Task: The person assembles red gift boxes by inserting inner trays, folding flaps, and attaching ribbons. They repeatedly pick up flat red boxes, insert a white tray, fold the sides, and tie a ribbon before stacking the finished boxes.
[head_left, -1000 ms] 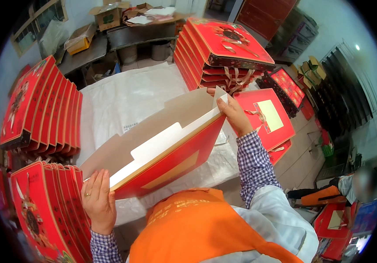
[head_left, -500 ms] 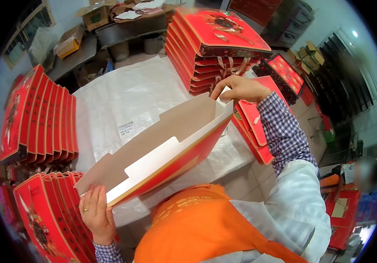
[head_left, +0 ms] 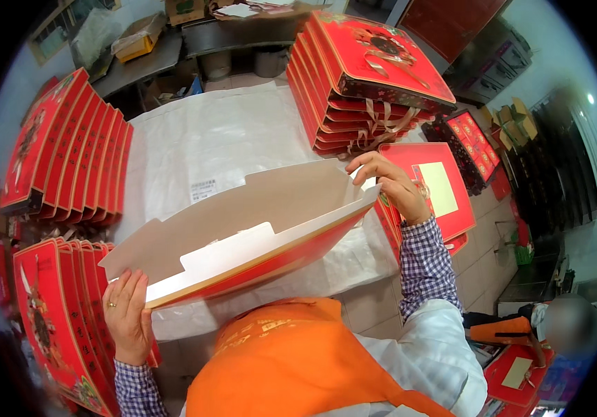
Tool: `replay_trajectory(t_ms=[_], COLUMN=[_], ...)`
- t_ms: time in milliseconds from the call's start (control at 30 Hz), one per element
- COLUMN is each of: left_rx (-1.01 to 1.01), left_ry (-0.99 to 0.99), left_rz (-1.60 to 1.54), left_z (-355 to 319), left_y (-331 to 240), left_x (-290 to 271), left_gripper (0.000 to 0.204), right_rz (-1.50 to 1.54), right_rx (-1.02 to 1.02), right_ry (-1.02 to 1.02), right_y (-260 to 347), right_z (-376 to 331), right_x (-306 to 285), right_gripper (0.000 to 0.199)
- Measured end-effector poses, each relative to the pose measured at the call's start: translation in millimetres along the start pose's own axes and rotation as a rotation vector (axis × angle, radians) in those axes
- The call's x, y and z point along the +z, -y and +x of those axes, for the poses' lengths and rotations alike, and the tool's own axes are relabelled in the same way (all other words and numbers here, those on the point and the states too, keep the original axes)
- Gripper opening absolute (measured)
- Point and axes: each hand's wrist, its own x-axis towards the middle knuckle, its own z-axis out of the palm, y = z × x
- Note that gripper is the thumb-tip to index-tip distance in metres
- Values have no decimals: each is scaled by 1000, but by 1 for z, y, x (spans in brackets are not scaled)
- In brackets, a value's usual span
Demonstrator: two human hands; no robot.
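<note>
Between my hands is a large flat cardboard box (head_left: 291, 260), red outside and whitish grey inside. Its long top side gapes, with notched flaps standing along both edges. At its left end, the fingers of my left hand (head_left: 129, 318) grip the corner. My right hand (head_left: 394, 186) curls its fingers at the small end flaps on the right; the fingertips partly cover them. The box is held over the near part of a table with a white plastic sheet (head_left: 208, 132).
Red gift boxes stand in a tall stack (head_left: 375, 62) at the far right, with ribbon handles. Rows of them line the left (head_left: 69, 153) and near left (head_left: 59, 313). Flat red boxes (head_left: 444, 191) lie right of the table. Another person (head_left: 503, 326) is at the lower right.
The view has shifted, and the box lies more level across. My right hand has come lower and nearer with the box's right end; my left hand keeps its corner.
</note>
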Motion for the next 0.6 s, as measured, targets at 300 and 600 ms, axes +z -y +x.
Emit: replay_trajectory(t_ms=[300, 600], left_rx=[-28, -43], left_ry=[-9, -14], left_rz=[4, 10], left_z=[-4, -5], left_y=[-9, -13], left_x=[0, 0], left_gripper=[39, 39], right_rz=[293, 47], right_rx=[48, 346], right_ry=[-97, -151], right_y=[16, 23], right_z=[1, 1], right_x=[13, 22], right_gripper=[39, 27])
